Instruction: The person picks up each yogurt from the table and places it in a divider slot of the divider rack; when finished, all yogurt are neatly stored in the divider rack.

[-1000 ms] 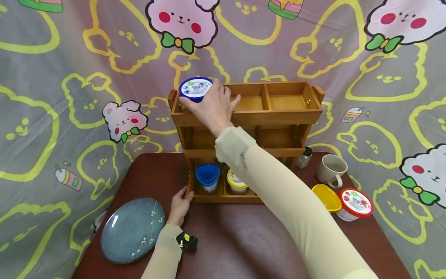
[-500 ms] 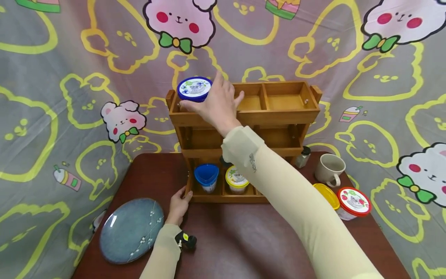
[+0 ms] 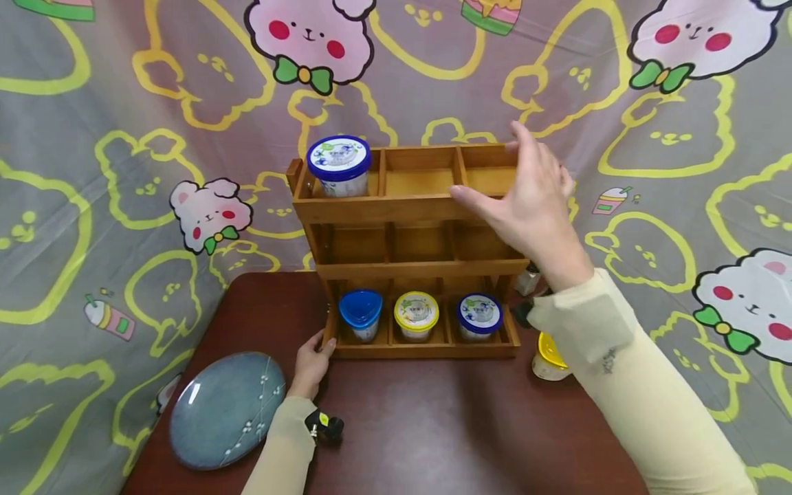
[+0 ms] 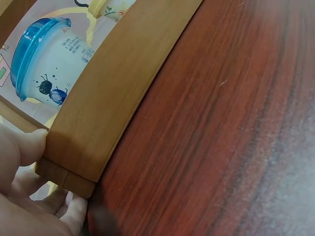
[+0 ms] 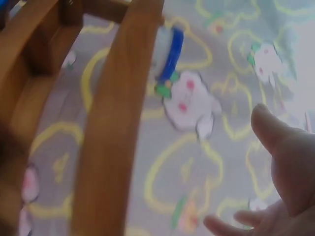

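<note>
A three-tier wooden shelf (image 3: 411,208) stands at the back of the table. On its top tier, in the left compartment, sits a tub with a blue rim (image 3: 339,159). The bottom tier holds a blue-lidded cup (image 3: 361,313), a yellow-rimmed tub (image 3: 416,314) and another blue-rimmed tub (image 3: 479,315). My left hand (image 3: 311,364) grips the shelf's lower left corner, thumb on the front board (image 4: 113,93) in the left wrist view. My right hand (image 3: 537,199), fingers spread and holding nothing, is in front of the top tier's right end.
A blue-grey oval plate (image 3: 227,410) lies on the left of the table (image 3: 421,426). At the right, partly behind my right sleeve, are a yellow-lidded cup (image 3: 549,361) and a small jar with a dark lid (image 3: 527,280). A patterned cloth hangs behind.
My right hand has let go of the blue-rimmed tub on the top tier and moved right, uncovering the bottom tier's right tub. My left hand has stayed at the shelf corner.
</note>
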Motion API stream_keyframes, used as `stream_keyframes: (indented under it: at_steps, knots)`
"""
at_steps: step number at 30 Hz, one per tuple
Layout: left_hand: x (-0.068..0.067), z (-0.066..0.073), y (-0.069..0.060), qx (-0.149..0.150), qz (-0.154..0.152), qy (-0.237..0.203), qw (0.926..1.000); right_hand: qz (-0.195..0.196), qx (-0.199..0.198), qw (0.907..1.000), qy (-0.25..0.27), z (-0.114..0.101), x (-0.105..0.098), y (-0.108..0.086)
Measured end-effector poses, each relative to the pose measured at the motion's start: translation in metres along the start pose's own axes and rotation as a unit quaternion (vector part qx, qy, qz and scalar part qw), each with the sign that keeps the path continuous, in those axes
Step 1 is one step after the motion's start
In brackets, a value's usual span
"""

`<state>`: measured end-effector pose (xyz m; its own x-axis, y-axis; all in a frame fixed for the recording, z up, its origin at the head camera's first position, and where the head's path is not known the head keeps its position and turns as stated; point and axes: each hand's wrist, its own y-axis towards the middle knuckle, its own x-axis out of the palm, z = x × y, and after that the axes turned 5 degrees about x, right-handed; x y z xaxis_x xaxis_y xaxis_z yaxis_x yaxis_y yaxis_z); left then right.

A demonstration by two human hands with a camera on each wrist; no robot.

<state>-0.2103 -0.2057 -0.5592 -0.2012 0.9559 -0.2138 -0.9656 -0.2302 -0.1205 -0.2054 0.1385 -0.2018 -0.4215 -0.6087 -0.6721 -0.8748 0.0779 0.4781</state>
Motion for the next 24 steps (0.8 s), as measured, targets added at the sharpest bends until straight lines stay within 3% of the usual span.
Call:
stream_keyframes:
  at_steps: [3,9,14,18,24]
  knots:
    - [-0.001,-0.001,0.001,-0.001,0.0,0.004,1.0,0.01,0.018,0.9995,0.024,0.037,-0.013,-0.022]
    - [0.0,0.0,0.0,-0.002,0.004,0.018,0.9998,-0.022,0.113,0.9923,0.047,0.116,-0.019,-0.084]
    - [0.0,0.0,0.003,0.005,0.011,0.028,0.9995,0.019,0.193,0.9782,0.074,0.17,0.002,-0.149]
    - [0.001,0.0,0.003,-0.001,0.006,0.026,0.9996,0.048,0.258,0.9617,0.078,0.202,0.026,-0.198]
    - [0.001,0.001,0.001,-0.01,0.002,0.024,0.9997,0.014,0.321,0.9456,0.052,0.234,0.05,-0.254]
